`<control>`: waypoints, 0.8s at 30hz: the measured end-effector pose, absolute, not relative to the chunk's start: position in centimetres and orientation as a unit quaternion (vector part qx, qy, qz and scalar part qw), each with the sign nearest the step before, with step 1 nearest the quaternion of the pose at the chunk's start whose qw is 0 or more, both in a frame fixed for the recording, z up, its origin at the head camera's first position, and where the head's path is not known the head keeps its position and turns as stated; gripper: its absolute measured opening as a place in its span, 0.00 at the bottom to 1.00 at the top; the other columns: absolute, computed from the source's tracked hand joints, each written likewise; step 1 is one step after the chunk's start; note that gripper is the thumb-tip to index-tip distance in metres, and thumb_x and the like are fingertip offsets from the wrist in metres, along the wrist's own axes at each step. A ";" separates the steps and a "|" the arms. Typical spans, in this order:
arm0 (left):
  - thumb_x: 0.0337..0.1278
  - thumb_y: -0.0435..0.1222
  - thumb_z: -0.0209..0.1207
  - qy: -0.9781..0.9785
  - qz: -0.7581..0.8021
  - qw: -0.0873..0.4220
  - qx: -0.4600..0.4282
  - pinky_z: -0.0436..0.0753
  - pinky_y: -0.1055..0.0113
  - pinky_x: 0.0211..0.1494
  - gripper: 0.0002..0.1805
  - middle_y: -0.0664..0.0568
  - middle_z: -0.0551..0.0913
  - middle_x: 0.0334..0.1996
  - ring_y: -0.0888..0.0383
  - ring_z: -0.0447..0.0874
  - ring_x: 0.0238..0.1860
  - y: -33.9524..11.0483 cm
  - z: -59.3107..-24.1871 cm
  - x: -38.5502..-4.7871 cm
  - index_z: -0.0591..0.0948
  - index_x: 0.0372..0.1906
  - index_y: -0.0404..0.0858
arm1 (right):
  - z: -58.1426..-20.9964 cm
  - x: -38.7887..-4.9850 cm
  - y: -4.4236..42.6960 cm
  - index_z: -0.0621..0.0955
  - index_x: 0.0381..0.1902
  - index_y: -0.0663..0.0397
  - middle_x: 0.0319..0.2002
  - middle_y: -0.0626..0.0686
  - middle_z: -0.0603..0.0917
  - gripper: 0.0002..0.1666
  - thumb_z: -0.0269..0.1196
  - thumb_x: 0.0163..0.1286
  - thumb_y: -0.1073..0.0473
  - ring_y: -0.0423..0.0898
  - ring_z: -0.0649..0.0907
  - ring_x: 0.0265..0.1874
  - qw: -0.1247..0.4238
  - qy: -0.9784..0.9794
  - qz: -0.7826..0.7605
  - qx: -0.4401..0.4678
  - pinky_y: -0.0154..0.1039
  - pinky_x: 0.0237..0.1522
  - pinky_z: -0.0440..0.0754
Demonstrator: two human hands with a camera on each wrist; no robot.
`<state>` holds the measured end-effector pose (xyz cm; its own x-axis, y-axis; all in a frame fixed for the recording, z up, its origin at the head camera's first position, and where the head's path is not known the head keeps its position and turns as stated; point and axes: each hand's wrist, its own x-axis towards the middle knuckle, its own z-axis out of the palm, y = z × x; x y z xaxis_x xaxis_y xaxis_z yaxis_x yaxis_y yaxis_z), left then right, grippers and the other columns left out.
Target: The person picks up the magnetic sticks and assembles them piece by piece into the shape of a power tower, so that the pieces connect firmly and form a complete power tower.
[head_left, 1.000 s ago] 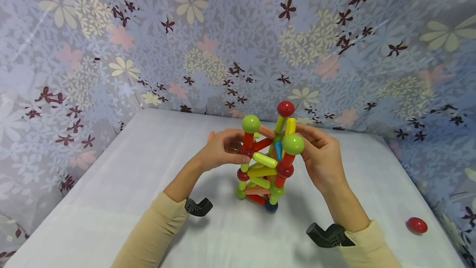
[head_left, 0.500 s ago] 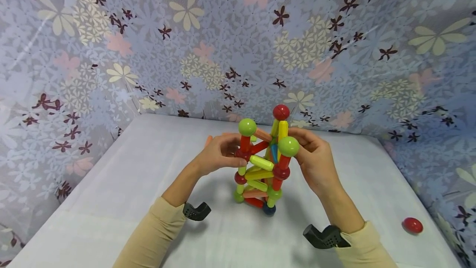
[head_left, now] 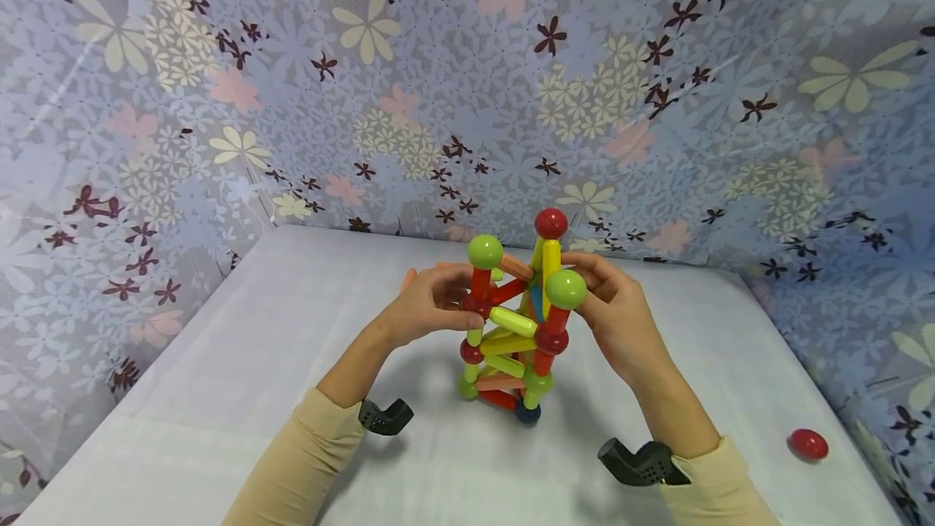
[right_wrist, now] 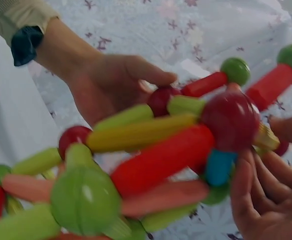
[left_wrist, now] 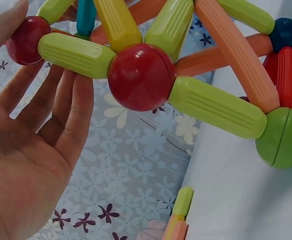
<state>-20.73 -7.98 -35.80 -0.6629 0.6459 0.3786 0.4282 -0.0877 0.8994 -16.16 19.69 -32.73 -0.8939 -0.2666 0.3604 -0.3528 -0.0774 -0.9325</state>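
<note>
A tower of magnetic sticks and balls (head_left: 514,321) stands upright on the white table. My left hand (head_left: 431,303) holds it at a red ball (head_left: 478,307) on its left side; in the left wrist view the thumb rests on that red ball (left_wrist: 30,40) and the fingers spread behind. My right hand (head_left: 621,307) is behind the tower's right side, pinching a yellow stick (head_left: 551,266) just below the top red ball (head_left: 551,223). Its fingertips are partly hidden by the near green ball (head_left: 566,289). In the right wrist view the yellow stick (right_wrist: 266,137) shows between thumb and fingers.
One red ball or half-ball piece (head_left: 807,445) lies near the table's right edge. Orange sticks (head_left: 410,276) lie behind my left hand, mostly hidden. A floral cloth (head_left: 409,104) hangs behind the table.
The yellow stick in my right hand has shifted left, its upper end now under the top red ball. My left hand keeps its hold. The whole view has shifted slightly.
</note>
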 end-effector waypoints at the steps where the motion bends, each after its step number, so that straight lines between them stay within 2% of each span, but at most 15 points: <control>1: 0.51 0.46 0.69 0.671 0.618 0.088 0.401 0.80 0.51 0.51 0.29 0.45 0.79 0.50 0.46 0.80 0.48 -8.0 -35.8 -20.7 0.76 0.57 0.38 | -32.8 -16.3 19.9 0.72 0.61 0.59 0.41 0.57 0.79 0.23 0.60 0.71 0.62 0.51 0.78 0.46 0.025 -0.692 0.682 0.234 0.39 0.52 0.77; 4: 0.52 0.45 0.68 0.672 0.614 0.086 0.405 0.80 0.51 0.50 0.29 0.44 0.79 0.50 0.45 0.80 0.47 -8.1 -35.8 -20.7 0.76 0.57 0.37 | -32.8 -16.6 20.7 0.71 0.64 0.57 0.48 0.58 0.79 0.24 0.59 0.71 0.61 0.53 0.79 0.50 0.010 -0.731 0.631 0.260 0.41 0.53 0.77; 8: 0.53 0.44 0.68 0.676 0.605 0.084 0.412 0.80 0.52 0.50 0.29 0.44 0.78 0.50 0.45 0.80 0.47 -8.2 -35.5 -20.7 0.75 0.58 0.36 | -32.8 -17.0 21.6 0.71 0.63 0.58 0.52 0.58 0.79 0.25 0.59 0.69 0.66 0.54 0.80 0.50 -0.015 -0.738 0.602 0.305 0.44 0.50 0.79; 13: 0.53 0.44 0.68 0.684 0.588 0.110 0.418 0.80 0.53 0.50 0.33 0.45 0.77 0.53 0.47 0.80 0.50 -8.9 -34.9 -20.7 0.72 0.62 0.36 | -33.3 -17.5 21.6 0.74 0.60 0.60 0.52 0.59 0.79 0.22 0.59 0.68 0.69 0.55 0.80 0.49 -0.032 -0.728 0.597 0.334 0.47 0.48 0.80; 17: 0.51 0.44 0.70 0.667 0.595 0.148 0.424 0.82 0.50 0.45 0.39 0.41 0.76 0.54 0.43 0.83 0.42 -10.2 -34.6 -20.6 0.69 0.66 0.35 | -33.9 -17.9 21.0 0.76 0.58 0.59 0.51 0.58 0.80 0.20 0.59 0.69 0.67 0.55 0.80 0.48 -0.036 -0.728 0.597 0.335 0.47 0.49 0.79; 21: 0.52 0.55 0.66 0.648 0.612 0.179 0.417 0.83 0.46 0.37 0.44 0.36 0.78 0.50 0.40 0.84 0.32 -11.2 -34.4 -20.5 0.67 0.67 0.33 | -34.4 -18.3 20.2 0.77 0.56 0.60 0.52 0.58 0.80 0.17 0.59 0.70 0.65 0.55 0.78 0.51 -0.050 -0.712 0.614 0.336 0.47 0.53 0.77; 24: 0.58 0.60 0.58 0.660 0.619 0.177 0.388 0.83 0.45 0.32 0.39 0.36 0.81 0.45 0.40 0.85 0.29 -11.2 -34.3 -20.6 0.71 0.63 0.33 | -35.0 -19.0 19.5 0.78 0.55 0.61 0.52 0.62 0.78 0.16 0.57 0.71 0.64 0.60 0.73 0.55 -0.077 -0.682 0.646 0.335 0.50 0.57 0.72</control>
<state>-20.59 -11.18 -34.31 -0.6373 0.7300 0.2469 0.2929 -0.0669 0.9538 -19.01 19.55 -34.99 -0.7643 -0.5558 0.3270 -0.3561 -0.0590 -0.9326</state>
